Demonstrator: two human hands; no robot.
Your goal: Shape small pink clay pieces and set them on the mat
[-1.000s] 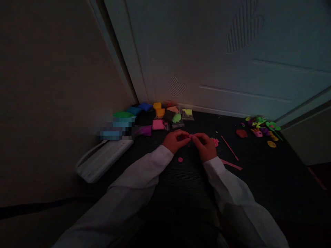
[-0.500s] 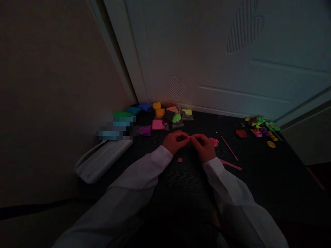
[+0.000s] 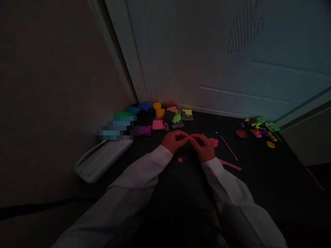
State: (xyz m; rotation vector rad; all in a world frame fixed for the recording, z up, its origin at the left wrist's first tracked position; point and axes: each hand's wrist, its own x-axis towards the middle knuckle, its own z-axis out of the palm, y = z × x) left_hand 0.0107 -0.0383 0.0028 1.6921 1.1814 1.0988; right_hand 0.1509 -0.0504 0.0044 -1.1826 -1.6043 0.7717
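My left hand [image 3: 175,141] and my right hand [image 3: 203,147] meet fingertip to fingertip above the dark table. Between them both pinch a small piece of pink clay [image 3: 189,136], mostly covered by the fingers. Nearer to me, a flat pink clay disc [image 3: 180,159] lies on the tabletop. Just right of my right hand sits a cluster of small pink clay bits [image 3: 213,142]. A thin pink modelling stick [image 3: 229,148] rests beyond it, and a flat pink strip [image 3: 231,165] reaches out from beside my right wrist.
Bags of coloured clay [image 3: 158,124] line the back of the table [image 3: 181,186] by a white panel. A pale case [image 3: 103,160] lies at left. At right are a reddish lump [image 3: 241,134], small colourful clay figures [image 3: 258,127] and a yellow disc [image 3: 271,144].
Both hands stay nearly in place. The fingertips have drawn slightly closer, and less of the pink clay shows between them.
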